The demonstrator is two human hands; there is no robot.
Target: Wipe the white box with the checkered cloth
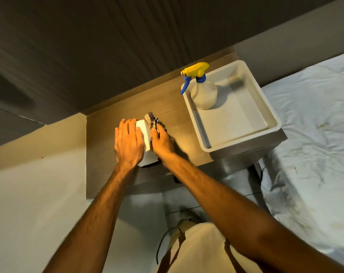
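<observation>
The white box (pixel 145 134) stands on the wooden table (pixel 173 107), near its front edge. My left hand (pixel 128 143) lies flat over the box's left side and top, holding it steady. My right hand (pixel 161 141) presses the checkered cloth (pixel 153 121) against the box's right side. The cloth is bunched, dark and light checked, and sticks out past my fingertips toward the back. Most of the box is hidden under my hands.
A white plastic tub (pixel 244 134) sits on the table's right end, with a spray bottle (pixel 203 91) with a yellow and blue head standing in its back left corner. A bed with a pale sheet (pixel 314 125) lies to the right. A wall runs behind the table.
</observation>
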